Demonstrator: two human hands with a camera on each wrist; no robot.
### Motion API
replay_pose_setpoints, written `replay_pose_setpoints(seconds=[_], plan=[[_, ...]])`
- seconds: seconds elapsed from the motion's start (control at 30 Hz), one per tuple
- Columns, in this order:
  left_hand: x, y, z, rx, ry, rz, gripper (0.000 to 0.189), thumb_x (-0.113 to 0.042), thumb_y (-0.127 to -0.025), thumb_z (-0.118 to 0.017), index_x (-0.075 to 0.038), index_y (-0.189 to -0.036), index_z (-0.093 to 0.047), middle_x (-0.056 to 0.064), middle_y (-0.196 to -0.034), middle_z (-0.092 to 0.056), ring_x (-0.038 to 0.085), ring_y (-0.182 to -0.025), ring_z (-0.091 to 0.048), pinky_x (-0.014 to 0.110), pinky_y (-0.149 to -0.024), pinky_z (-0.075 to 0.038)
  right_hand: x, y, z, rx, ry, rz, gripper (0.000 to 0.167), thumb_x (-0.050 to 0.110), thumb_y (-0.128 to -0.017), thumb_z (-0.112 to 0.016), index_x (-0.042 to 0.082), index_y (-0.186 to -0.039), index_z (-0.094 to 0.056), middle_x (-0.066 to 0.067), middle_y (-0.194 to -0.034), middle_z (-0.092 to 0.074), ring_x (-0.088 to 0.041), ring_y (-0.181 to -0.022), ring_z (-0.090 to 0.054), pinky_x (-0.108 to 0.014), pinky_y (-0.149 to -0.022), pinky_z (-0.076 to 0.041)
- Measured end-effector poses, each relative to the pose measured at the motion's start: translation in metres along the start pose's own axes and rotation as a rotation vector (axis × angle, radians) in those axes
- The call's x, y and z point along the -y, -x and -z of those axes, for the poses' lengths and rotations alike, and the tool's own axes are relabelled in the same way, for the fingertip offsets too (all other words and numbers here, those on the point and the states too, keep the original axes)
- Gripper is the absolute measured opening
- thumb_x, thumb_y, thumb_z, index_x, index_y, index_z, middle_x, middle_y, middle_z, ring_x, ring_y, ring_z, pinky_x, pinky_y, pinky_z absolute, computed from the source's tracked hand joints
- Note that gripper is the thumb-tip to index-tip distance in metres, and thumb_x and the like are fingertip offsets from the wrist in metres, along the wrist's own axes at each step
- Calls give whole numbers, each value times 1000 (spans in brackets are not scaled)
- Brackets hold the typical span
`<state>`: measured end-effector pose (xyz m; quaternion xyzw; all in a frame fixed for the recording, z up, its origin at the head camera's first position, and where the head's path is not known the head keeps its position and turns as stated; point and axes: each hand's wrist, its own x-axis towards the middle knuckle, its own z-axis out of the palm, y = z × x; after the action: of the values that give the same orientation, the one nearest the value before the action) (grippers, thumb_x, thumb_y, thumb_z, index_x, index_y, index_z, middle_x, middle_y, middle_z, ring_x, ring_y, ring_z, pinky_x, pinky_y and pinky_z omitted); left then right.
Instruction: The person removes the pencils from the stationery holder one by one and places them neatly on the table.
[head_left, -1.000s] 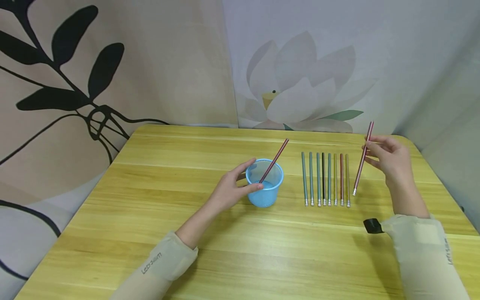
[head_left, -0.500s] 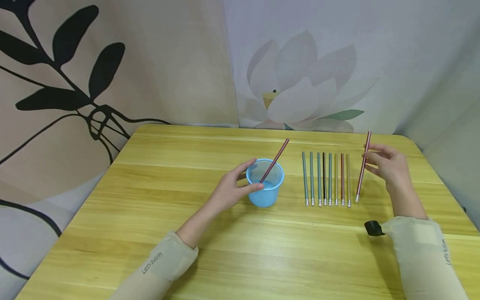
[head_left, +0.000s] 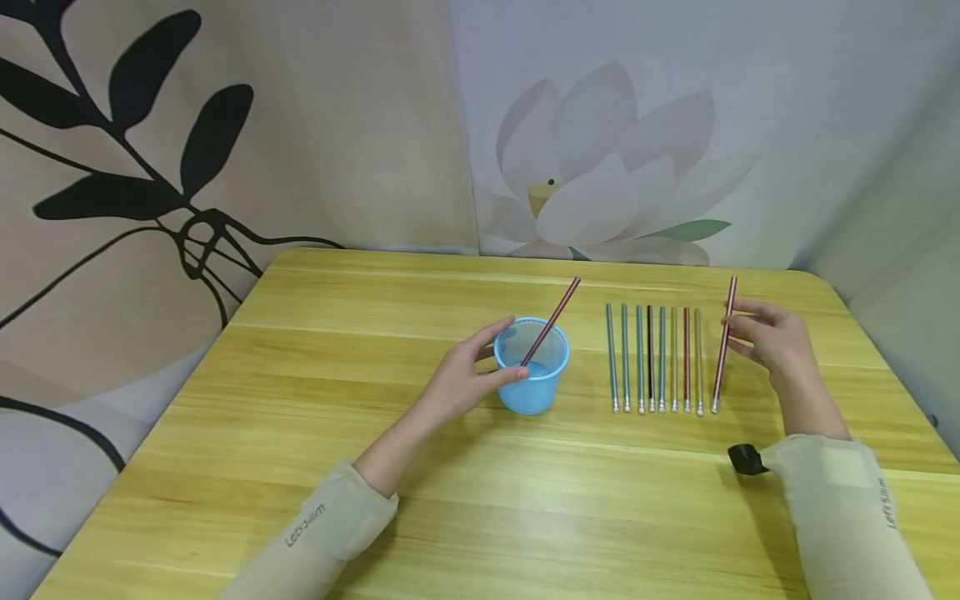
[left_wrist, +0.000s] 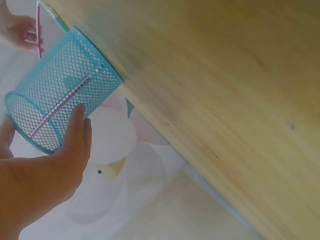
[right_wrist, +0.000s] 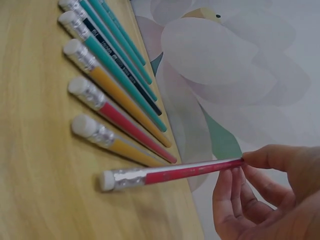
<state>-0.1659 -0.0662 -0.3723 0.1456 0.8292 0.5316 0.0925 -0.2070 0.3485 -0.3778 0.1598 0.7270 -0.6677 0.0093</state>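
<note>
On the desk (head_left: pixel 375 467), right of centre, the right hand (head_left: pixel 772 342) pinches a red pencil (head_left: pixel 723 346) near its far end, eraser tip down by the right end of a pencil row (head_left: pixel 654 358) — tilted, probably so it can swing clear of its neighbours. The left hand (head_left: pixel 461 379) curls fingers and thumb round a blue mesh cup (head_left: pixel 532 375), likely steadying it; a second red pencil (head_left: pixel 551 321) leans inside, tip pointing far-right. Seven pencils lie side by side between cup and right hand — nothing else stands between. A flower-print backdrop (head_left: pixel 600 192) hangs behind.
</note>
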Motion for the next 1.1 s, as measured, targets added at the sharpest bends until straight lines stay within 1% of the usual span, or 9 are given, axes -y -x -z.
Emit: replay_pose_setpoints(seconds=[0.3, 0.4, 0.53, 0.63, 0.7, 0.77, 0.87, 0.93, 1.1], plan=[[-1, 1, -1, -9, 5, 6, 73, -26, -89, -76, -20, -153, -41, 9, -156, -45, 35, -138, -50, 52, -103, -53, -6, -3, 0, 11, 15, -56, 13, 11, -97, -63, 22, -102, -64, 18, -76, -67, 1, -70, -65, -15, -66, -59], [-2, 1, -1, -12, 8, 4, 73, -25, -89, -76, -20, -153, -41, 9, -155, -45, 35, -137, -51, 52, -102, -53, -8, -5, 1, 9, 61, -72, 12, 12, -97, -63, 22, -103, -63, 19, -75, -66, 1, -68, -65, -15, -66, -59], [-2, 1, -1, -11, 10, 6, 73, -25, -89, -76, -20, -153, -41, 9, -155, -45, 35, -137, -51, 51, -102, -53, -12, -9, 3, 18, 82, -93, 12, 11, -98, -62, 21, -104, -61, 20, -75, -66, 0, -68, -65, -16, -66, -59], [-2, 0, -1, -12, 9, 6, 73, -25, -90, -76, -20, -153, -40, 9, -155, -45, 35, -137, -51, 51, -103, -53, -14, -11, 4, 32, 119, -96, 13, 11, -99, -60, 18, -108, -60, 21, -75, -65, 0, -70, -65, -16, -67, -59], [-2, 0, -1, -13, 8, 1, 73, -24, -90, -76, -19, -153, -41, 10, -155, -45, 36, -137, -51, 51, -103, -53, -15, -13, 3, 36, 179, -93, 17, 12, -100, -59, 14, -116, -58, 22, -75, -64, 1, -70, -65, -16, -68, -59], [-2, 0, -1, -11, 10, 6, 73, -25, -89, -76, -20, -153, -41, 9, -155, -45, 35, -137, -51, 51, -103, -53, -16, -14, 2, 40, 227, -92, 30, 13, -101, -57, 6, -130, -54, 23, -75, -62, 2, -70, -64, -16, -69, -59], [-2, 0, -1, -10, 10, 5, 73, -25, -89, -76, -20, -153, -41, 9, -155, -45, 35, -137, -51, 51, -103, -53, -18, -16, 2, 49, 261, -97, 51, 13, -101, -56, -6, -145, -41, 24, -74, -61, 3, -70, -64, -16, -69, -59], [-3, 1, -1, -10, 6, 9, 73, -25, -89, -76, -20, -153, -41, 9, -155, -45, 35, -138, -50, 51, -103, -53, -19, -17, 1, 55, 262, -102, 58, 12, -101, -55, -11, -149, -32, 24, -73, -61, 4, -69, -64, -15, -69, -59], [-3, 1, -1, -17, 5, 5, 74, -25, -89, -76, -19, -153, -41, 10, -155, -45, 36, -137, -51, 53, -103, -52, -24, -21, 1, 64, 263, -93, 54, 6, -100, -55, -14, -145, -35, 22, -69, -62, 4, -65, -64, -16, -66, -60]])
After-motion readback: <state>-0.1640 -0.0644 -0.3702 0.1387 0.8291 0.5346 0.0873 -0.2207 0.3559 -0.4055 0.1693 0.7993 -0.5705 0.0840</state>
